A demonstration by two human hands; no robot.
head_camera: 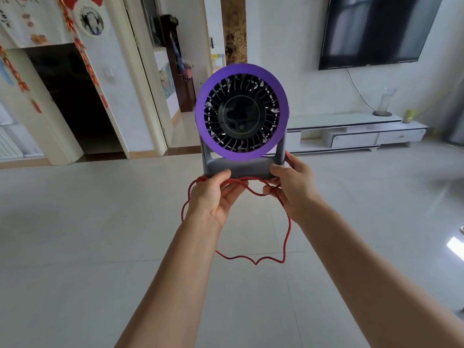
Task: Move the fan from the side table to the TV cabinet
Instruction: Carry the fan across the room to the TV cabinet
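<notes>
Fan is upright in mid-air out in front of you, purple ring facing you, carried by its grey base. Your left hand and right hand are both clamped on that base, the red cord looping loose below. Pickup looks done; the carry and set-down are left. Cabinet sits well ahead to the right under the TV. A vase stands on it, contents unclear.
</notes>
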